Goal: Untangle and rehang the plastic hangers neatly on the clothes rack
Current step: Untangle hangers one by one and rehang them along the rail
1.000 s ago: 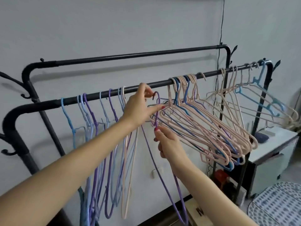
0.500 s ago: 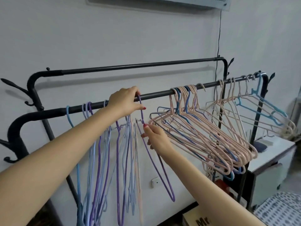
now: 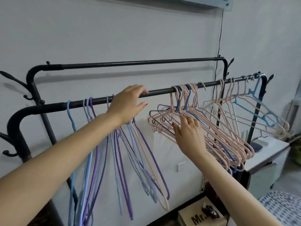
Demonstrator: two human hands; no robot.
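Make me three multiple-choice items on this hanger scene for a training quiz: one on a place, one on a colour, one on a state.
1. Where does the left hand rest?
A. on the front rail
B. on the back rail
C. on the white cabinet

2. Which colour dominates the tangled bunch?
A. green
B. pink
C. black

3. The right hand is:
A. clenched, empty
B. hanging idle
C. reaching into the bunch, fingers among the hangers

Answers: 1 A, fingers lie over the front rail; 2 B, most are pink; 3 C, fingertips touch the hangers.

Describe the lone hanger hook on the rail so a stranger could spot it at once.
Follow the front rail of the black rack rightward past the crowded pink-and-blue hanger bunch. Next comes one pale hook, alone in the gap before the far group.
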